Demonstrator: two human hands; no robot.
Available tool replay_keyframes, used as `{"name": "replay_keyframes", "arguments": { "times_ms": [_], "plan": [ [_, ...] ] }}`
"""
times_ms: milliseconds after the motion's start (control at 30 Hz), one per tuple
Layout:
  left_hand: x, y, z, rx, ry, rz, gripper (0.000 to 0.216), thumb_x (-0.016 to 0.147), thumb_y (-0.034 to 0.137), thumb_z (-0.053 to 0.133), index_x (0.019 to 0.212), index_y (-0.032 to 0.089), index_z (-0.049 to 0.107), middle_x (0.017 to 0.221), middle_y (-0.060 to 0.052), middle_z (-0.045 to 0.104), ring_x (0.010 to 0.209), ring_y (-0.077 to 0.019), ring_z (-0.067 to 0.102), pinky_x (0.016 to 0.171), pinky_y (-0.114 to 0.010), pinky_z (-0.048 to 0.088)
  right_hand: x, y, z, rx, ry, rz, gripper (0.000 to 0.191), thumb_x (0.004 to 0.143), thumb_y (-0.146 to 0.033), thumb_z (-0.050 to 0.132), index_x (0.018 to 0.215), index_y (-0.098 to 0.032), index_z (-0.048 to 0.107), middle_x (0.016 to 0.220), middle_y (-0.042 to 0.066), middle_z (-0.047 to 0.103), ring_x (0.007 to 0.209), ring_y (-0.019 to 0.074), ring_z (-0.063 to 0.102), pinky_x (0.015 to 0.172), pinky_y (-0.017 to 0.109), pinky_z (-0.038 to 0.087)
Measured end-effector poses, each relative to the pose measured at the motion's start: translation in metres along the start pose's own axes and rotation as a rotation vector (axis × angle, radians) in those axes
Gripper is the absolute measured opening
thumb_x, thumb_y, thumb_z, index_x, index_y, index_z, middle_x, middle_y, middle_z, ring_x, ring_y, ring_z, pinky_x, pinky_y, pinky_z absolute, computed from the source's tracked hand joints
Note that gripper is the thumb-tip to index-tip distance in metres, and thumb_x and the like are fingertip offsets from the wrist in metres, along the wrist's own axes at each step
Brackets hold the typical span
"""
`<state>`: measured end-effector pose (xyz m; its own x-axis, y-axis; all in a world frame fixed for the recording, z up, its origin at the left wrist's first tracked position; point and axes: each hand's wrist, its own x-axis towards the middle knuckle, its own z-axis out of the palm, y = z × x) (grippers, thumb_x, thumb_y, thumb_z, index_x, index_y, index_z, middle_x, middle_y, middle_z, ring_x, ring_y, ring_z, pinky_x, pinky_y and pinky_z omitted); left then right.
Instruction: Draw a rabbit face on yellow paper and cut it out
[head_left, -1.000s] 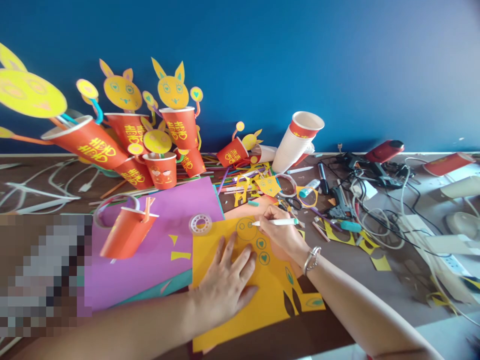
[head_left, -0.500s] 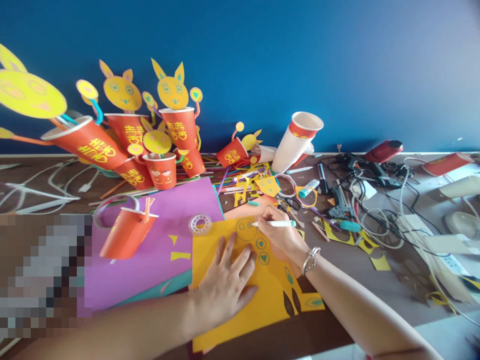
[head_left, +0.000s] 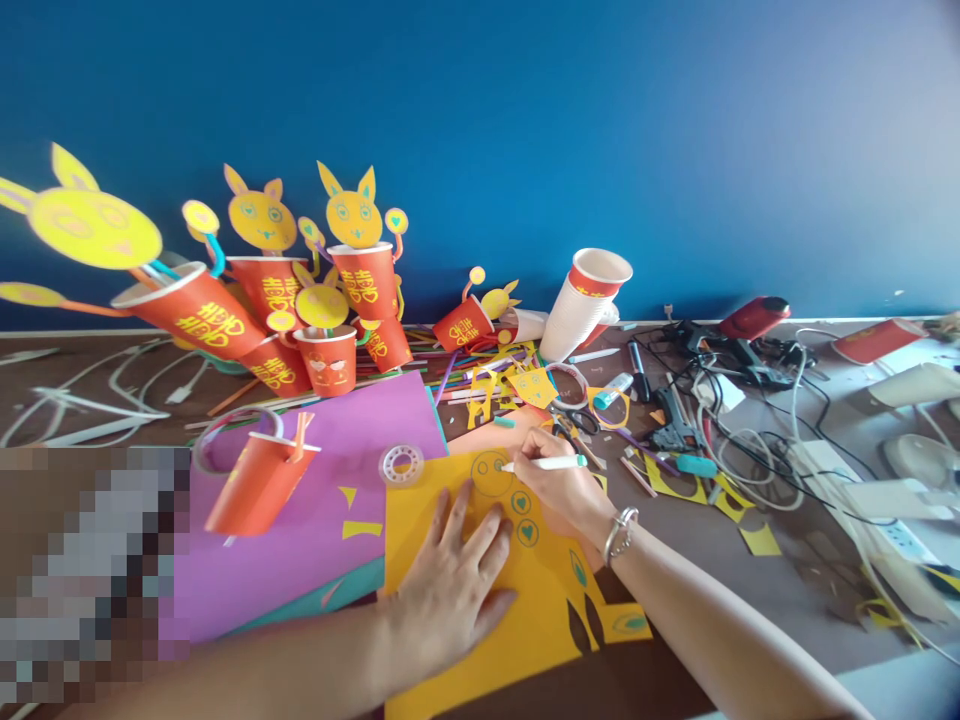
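A yellow sheet of paper (head_left: 420, 640) lies before me, with two leaf-shaped holes near its lower right corner. My left hand (head_left: 454, 575) rests flat on it, fingers spread. In my right hand (head_left: 559, 475) is a white marker with a green end (head_left: 559, 462), its tip on a drawn round face (head_left: 491, 472) with two circle eyes. Just below the face are two small circles with green hearts (head_left: 528, 532). Green-outlined ear shapes (head_left: 628, 624) are drawn near the sheet's right edge. A roll of clear tape (head_left: 402, 465) touches the sheet's upper left corner.
A purple sheet (head_left: 315, 530) with a red paper cup (head_left: 259, 485) lies left. Red cups with yellow paper animals (head_left: 364, 285) stand behind. A stack of white cups (head_left: 585, 305) is at the wall. Scissors (head_left: 576, 420), glue guns (head_left: 675, 420) and tangled cables lie right.
The whole view has shifted, so the cups and wall edge appear lower. My right hand and marker have moved slightly at the drawn face; my left hand stays flat on the paper.
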<state>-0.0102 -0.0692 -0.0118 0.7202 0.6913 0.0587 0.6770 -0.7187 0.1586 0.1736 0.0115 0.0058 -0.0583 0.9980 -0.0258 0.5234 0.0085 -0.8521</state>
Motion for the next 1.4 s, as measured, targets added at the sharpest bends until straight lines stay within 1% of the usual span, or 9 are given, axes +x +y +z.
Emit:
{"name": "replay_keyframes", "arguments": {
  "times_ms": [167, 367, 600, 767, 900, 1033, 1200, 1300, 1400],
  "plan": [
    [-0.002, -0.001, 0.003, -0.001, 0.016, -0.001, 0.056, 0.092, 0.049, 0.038, 0.139, 0.020, 0.040, 0.139, -0.008, 0.047, 0.136, -0.0421, 0.022, 0.107, -0.062, 0.025, 0.000, -0.003, 0.000, 0.063, 0.027, 0.014, 0.022, 0.073, -0.026, 0.050, 0.056, -0.021, 0.038, 0.053, -0.004, 0.042, 0.052, 0.0103, 0.037, 0.047, 0.023, 0.029],
    [-0.001, -0.002, -0.001, 0.002, -0.005, 0.001, 0.055, 0.093, 0.048, 0.036, 0.138, 0.018, 0.042, 0.137, -0.008, 0.049, 0.134, -0.0428, 0.026, 0.105, -0.063, 0.027, 0.000, -0.005, 0.000, 0.027, 0.026, 0.001, 0.020, 0.072, -0.023, 0.051, 0.056, -0.020, 0.039, 0.054, -0.005, 0.043, 0.053, 0.0100, 0.037, 0.049, 0.023, 0.028],
    [0.000, -0.001, -0.002, 0.011, 0.026, -0.001, 0.055, 0.091, 0.049, 0.041, 0.137, 0.019, 0.043, 0.136, -0.009, 0.050, 0.134, -0.0396, 0.027, 0.107, -0.059, 0.027, -0.001, -0.005, 0.001, 0.063, 0.033, -0.027, 0.021, 0.073, -0.024, 0.051, 0.056, -0.020, 0.039, 0.052, -0.005, 0.042, 0.051, 0.0095, 0.035, 0.047, 0.023, 0.027],
    [0.000, -0.001, -0.002, 0.017, 0.028, 0.010, 0.055, 0.091, 0.050, 0.039, 0.137, 0.019, 0.044, 0.136, -0.009, 0.051, 0.133, -0.0410, 0.030, 0.105, -0.060, 0.028, 0.000, -0.005, 0.001, 0.047, 0.033, -0.014, 0.021, 0.074, -0.026, 0.051, 0.057, -0.020, 0.040, 0.053, -0.004, 0.043, 0.052, 0.0097, 0.036, 0.047, 0.023, 0.027],
    [-0.001, -0.002, -0.002, 0.011, 0.037, 0.005, 0.055, 0.091, 0.049, 0.040, 0.137, 0.020, 0.043, 0.136, -0.009, 0.051, 0.134, -0.0400, 0.029, 0.106, -0.059, 0.027, 0.000, -0.003, 0.001, 0.048, 0.017, -0.016, 0.022, 0.074, -0.026, 0.051, 0.057, -0.020, 0.039, 0.054, -0.004, 0.043, 0.052, 0.0096, 0.036, 0.046, 0.022, 0.027],
    [-0.001, -0.001, -0.003, 0.012, 0.029, 0.003, 0.055, 0.091, 0.049, 0.041, 0.137, 0.019, 0.043, 0.135, -0.009, 0.051, 0.133, -0.0410, 0.029, 0.106, -0.060, 0.028, 0.000, -0.003, 0.001, 0.063, 0.018, -0.029, 0.021, 0.074, -0.025, 0.051, 0.058, -0.020, 0.041, 0.055, -0.004, 0.045, 0.052, 0.0098, 0.038, 0.047, 0.023, 0.029],
    [0.000, -0.001, -0.002, 0.011, 0.016, 0.001, 0.055, 0.092, 0.048, 0.040, 0.137, 0.018, 0.043, 0.136, -0.009, 0.050, 0.133, -0.0423, 0.028, 0.105, -0.062, 0.028, 0.002, 0.000, 0.003, 0.052, 0.035, -0.010, 0.026, 0.073, -0.026, 0.054, 0.055, -0.021, 0.037, 0.052, -0.004, 0.043, 0.050, 0.0105, 0.038, 0.046, 0.024, 0.028],
    [0.000, -0.001, 0.000, 0.003, 0.017, -0.008, 0.054, 0.092, 0.049, 0.038, 0.137, 0.019, 0.043, 0.137, -0.008, 0.049, 0.133, -0.0423, 0.028, 0.106, -0.062, 0.027, 0.002, 0.007, 0.003, 0.148, 0.020, 0.015, 0.024, 0.074, -0.028, 0.054, 0.058, -0.021, 0.038, 0.052, -0.004, 0.046, 0.049, 0.0113, 0.041, 0.046, 0.024, 0.031],
    [-0.001, -0.001, 0.002, -0.014, 0.012, -0.018, 0.055, 0.091, 0.049, 0.040, 0.138, 0.021, 0.042, 0.138, -0.009, 0.048, 0.134, -0.0413, 0.028, 0.107, -0.062, 0.025, 0.001, 0.010, 0.001, 0.304, 0.064, -0.012, 0.025, 0.080, -0.034, 0.050, 0.061, -0.022, 0.041, 0.052, -0.004, 0.049, 0.051, 0.0123, 0.046, 0.051, 0.025, 0.037]
  ]
}}
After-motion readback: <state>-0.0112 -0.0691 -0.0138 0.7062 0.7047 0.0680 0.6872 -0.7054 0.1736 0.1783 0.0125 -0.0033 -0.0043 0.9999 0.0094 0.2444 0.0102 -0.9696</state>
